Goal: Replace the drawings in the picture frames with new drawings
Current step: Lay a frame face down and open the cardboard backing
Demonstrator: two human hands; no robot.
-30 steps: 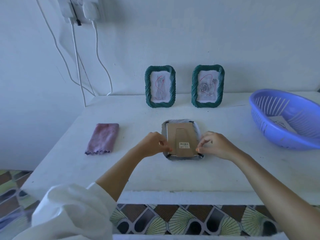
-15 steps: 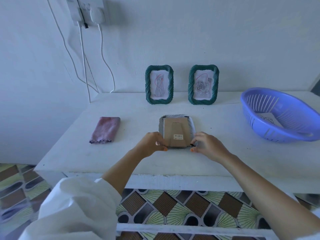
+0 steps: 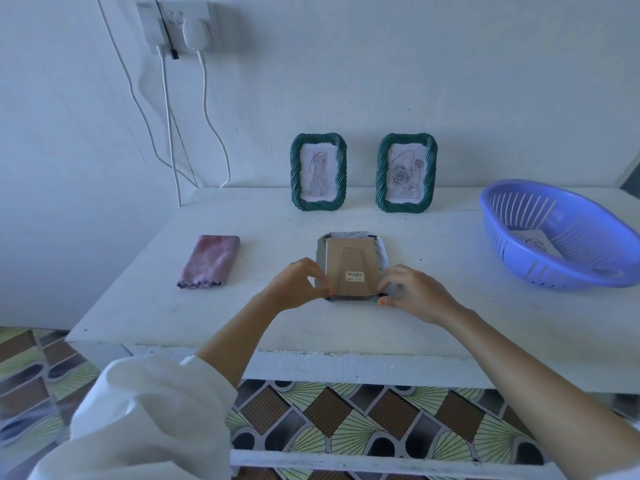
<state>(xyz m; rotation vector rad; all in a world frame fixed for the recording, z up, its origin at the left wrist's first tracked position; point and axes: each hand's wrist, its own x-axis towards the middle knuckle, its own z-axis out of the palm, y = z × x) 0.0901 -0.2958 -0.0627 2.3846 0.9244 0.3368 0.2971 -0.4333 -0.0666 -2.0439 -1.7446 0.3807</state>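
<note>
Face-down frame point(image 3: 381, 252) in the middle of the white table point(image 3: 277, 317), and both hands are on it. It lies flat with its brown cardboard back point(image 3: 346, 261) up, the folded stand flat against the board and a small barcode sticker point(image 3: 355, 276) near the lower edge. The left hand point(image 3: 294, 287) is at the lower left corner, fingers curled in, thumb and fingertips pinching the edge of the frame there. The right hand point(image 3: 415, 292) mirrors it at the lower right corner, fingers bent and tucked against the frame, an orange-painted nail showing right at the corner; whether either hand is on a clip or just the rim is too small to tell. Behind it, at the back of the table against the wall, two green rope-pattern frames stand upright side by side: the left standing frame point(image 3: 318, 172) shows a pencil cat drawing with red lines over it, the right standing frame point(image 3: 406, 173) a rose drawing, also marked in red. Off to the right sits a blue slotted basket point(image 3: 519, 258), well apart from the frames, with a sheet of paper point(image 3: 535, 239) carrying a line drawing lying inside. To the left a folded pinkish cloth point(image 3: 209, 261) lies flat on the table. Up on the wall, a socket point(image 3: 176, 26) with plugs in it, white cables point(image 3: 168, 116) trailing down behind the table. A white sleeve point(image 3: 149, 420) fills the lower left, patterned floor tiles point(image 3: 346, 420) below the table edge.
</note>
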